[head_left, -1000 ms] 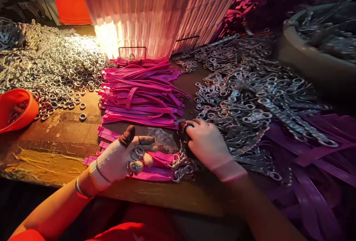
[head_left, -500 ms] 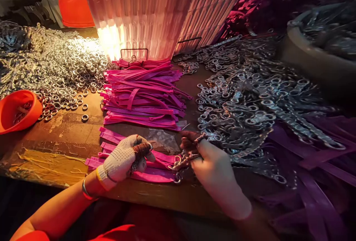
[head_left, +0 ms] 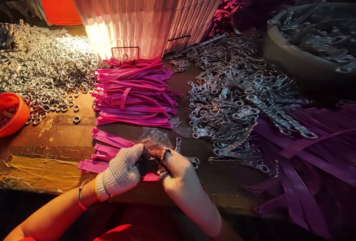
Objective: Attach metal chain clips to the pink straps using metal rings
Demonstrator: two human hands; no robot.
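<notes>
My left hand point(head_left: 121, 168), in a white dotted glove, is closed at the front edge of the bench. My right hand point(head_left: 185, 181) meets it fingertip to fingertip, bare at the back with brown covers on the fingers, also closed. Something small and dark sits between the fingertips, mostly hidden by them. Beneath the hands lie a few pink straps point(head_left: 107, 150), their right ends covered. Just right of the hands, a metal link piece point(head_left: 178, 143) and some more metal links point(head_left: 194, 160) rest on the bench.
A stack of pink straps point(head_left: 136, 98) lies behind the hands. Metal rings point(head_left: 66, 74) are heaped left, near an orange bowl point(head_left: 22, 113). Metal link pieces point(head_left: 222, 111) pile up right, beside a large dark tub point(head_left: 292, 48). A corrugated panel point(head_left: 133, 14) stands at the back.
My right hand has moved left and met my left hand, which held up a metal ring half a second ago. The metal links by my right hand now lie uncovered. The view has swung right.
</notes>
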